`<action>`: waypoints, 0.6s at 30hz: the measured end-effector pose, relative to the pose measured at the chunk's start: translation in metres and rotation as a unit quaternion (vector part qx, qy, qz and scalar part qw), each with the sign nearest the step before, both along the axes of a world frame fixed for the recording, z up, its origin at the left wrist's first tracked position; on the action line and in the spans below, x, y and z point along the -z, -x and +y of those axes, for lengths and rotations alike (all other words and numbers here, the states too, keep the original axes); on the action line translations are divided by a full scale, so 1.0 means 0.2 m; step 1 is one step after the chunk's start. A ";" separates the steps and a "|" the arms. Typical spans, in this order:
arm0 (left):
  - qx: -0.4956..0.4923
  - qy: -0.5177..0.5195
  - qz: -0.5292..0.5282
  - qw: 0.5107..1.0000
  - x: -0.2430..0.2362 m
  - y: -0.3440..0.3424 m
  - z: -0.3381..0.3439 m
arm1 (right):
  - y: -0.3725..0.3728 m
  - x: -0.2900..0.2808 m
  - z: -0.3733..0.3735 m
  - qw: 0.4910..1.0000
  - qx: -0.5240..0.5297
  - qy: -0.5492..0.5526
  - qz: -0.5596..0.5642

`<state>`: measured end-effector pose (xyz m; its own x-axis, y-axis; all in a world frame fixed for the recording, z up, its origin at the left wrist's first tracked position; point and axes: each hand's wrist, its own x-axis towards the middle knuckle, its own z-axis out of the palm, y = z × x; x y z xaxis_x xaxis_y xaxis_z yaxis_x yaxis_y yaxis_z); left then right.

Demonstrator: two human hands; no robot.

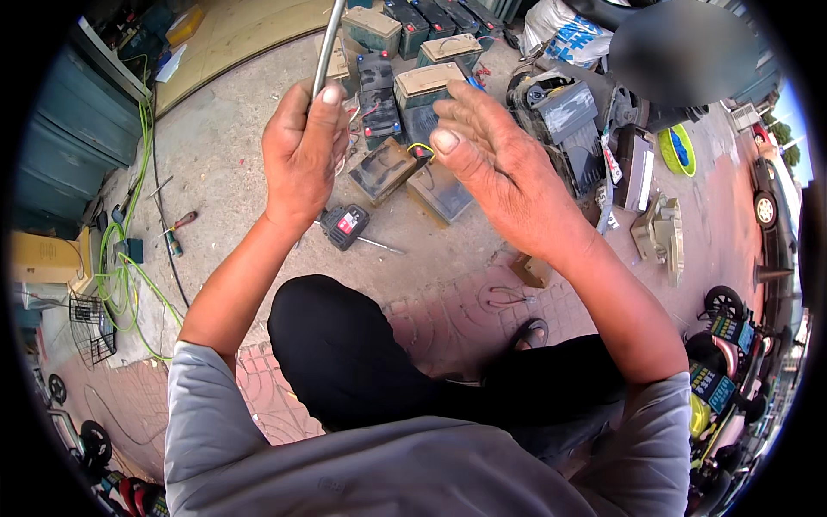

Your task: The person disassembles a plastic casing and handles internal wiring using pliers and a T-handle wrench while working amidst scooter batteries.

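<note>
My left hand (301, 151) is closed round a slim silvery metal rod (329, 43), its thumb pressed along it. The rod points up past the top of the picture, so its far end is hidden. My right hand (504, 172) hovers to the right with its fingers loosely stretched and nothing in them. On the ground between and below the hands lie two box-shaped batteries (385, 171) with dusty tops, and a yellow wire (420, 147) runs by them. Below my left hand rests a black and red power tool pack (345, 226), a thin metal shaft (381, 245) beside it.
Several batteries (370, 30) stand at the back. Vehicle parts (568, 121), a green basket (678, 151) and a beige bracket (659, 233) lie to the right. At the left, a green hose (129, 250) coils near screwdrivers (177, 233) and a wire basket (90, 327). Parked two-wheelers (724, 379) line the right edge.
</note>
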<state>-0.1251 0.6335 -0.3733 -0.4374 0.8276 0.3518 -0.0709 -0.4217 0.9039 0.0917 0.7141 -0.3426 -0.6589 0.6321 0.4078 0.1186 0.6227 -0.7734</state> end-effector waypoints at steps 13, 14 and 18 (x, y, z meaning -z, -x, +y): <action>0.107 -0.009 0.489 0.866 0.01 -1.04 0.44 | -1.01 -0.18 0.40 0.967 0.169 0.060 0.183; 0.118 0.027 0.507 0.853 0.10 -1.05 0.44 | -1.19 -0.13 0.43 0.967 0.217 0.025 0.129; 0.214 0.125 0.641 0.727 0.32 -1.02 0.42 | -1.79 0.28 0.23 0.948 0.293 0.103 0.074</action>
